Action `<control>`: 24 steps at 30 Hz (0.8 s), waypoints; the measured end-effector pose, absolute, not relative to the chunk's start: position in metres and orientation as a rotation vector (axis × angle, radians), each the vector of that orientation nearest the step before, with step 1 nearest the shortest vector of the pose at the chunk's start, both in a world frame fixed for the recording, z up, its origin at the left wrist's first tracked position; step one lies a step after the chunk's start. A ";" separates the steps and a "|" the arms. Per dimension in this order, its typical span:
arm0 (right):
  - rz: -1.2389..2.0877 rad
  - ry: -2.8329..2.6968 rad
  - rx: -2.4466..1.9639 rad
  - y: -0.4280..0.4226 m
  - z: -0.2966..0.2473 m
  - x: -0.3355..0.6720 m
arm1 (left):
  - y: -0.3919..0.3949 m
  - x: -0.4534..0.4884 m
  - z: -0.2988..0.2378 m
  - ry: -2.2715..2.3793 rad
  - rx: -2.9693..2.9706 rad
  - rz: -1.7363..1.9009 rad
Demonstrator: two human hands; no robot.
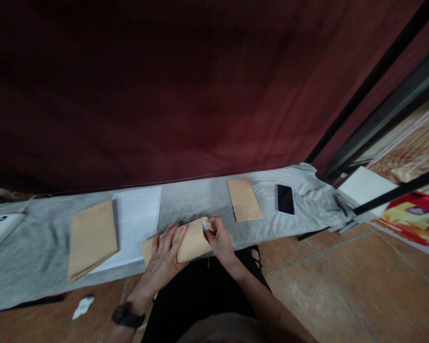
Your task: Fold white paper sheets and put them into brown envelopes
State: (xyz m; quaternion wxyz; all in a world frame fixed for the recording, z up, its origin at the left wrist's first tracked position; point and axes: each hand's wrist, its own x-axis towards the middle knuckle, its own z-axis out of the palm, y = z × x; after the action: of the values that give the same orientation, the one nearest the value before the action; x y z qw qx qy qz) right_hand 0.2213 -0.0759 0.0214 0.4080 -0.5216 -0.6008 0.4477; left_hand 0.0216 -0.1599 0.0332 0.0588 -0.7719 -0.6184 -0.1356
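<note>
A dark red curtain (200, 105) is noted at 12 o'clock, behind a desk (186, 195) covered in grey cloth. White paper sheets (137, 209) are laid at 10 o'clock from the handled envelope, partly overlapped by a stack of brown envelopes (93, 236) at 9 o'clock. The handled envelope (195, 244) is located at the desk's near edge; it is covered by the left hand (166, 257), whose clamping cannot be told. Its 3 o'clock end, where white is seen inside, is gripped by the right hand (220, 240). A single brown envelope (245, 200) and, farther out, a smartphone (285, 199) are recorded toward 2 o'clock.
</note>
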 end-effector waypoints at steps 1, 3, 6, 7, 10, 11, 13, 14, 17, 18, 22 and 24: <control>1.142 -1.479 -1.336 -0.075 0.019 0.221 | -0.159 0.021 0.033 -1.873 -2.346 -0.408; 1.204 -1.406 -1.327 -0.072 0.014 0.220 | -0.158 0.018 0.033 -1.873 -2.361 -0.399; 1.327 -1.315 -1.246 -0.066 0.005 0.216 | -0.157 0.014 0.031 -1.909 -2.341 -0.419; 1.357 -1.292 -1.225 -0.064 0.002 0.215 | -0.158 0.014 0.031 -1.941 -2.310 -0.457; 1.397 -1.225 -1.204 -0.060 -0.005 0.212 | -0.163 0.019 0.030 -2.114 -2.124 -0.717; 1.405 -1.195 -1.200 -0.060 -0.007 0.211 | -0.166 0.023 0.029 -2.186 -2.029 -0.870; 1.416 -1.133 -1.196 -0.059 -0.009 0.210 | -0.174 0.035 0.027 -2.340 -1.762 -1.278; 1.421 -1.103 -1.193 -0.059 -0.009 0.210 | -0.179 0.042 0.025 -2.418 -1.576 -1.525; 1.435 -1.029 -1.183 -0.060 -0.010 0.208 | -0.192 0.067 0.023 -2.623 -0.804 -2.355; 1.441 -1.010 -1.179 -0.061 -0.009 0.207 | -0.194 0.074 0.023 -2.668 -0.520 -2.635; 1.472 -0.967 -1.166 -0.066 -0.008 0.204 | -0.185 0.096 0.028 -2.628 0.274 -3.375; 1.478 -0.953 -1.160 -0.068 -0.006 0.203 | -0.174 0.102 0.032 -2.579 0.414 -3.441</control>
State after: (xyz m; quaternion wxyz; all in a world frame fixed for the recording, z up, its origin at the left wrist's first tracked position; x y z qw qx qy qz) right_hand 0.2028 -0.0680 -0.0059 0.4946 -0.4787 -0.3930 0.6098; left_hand 0.1021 -0.1738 0.0322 -0.5558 0.0797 -0.4962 -0.6622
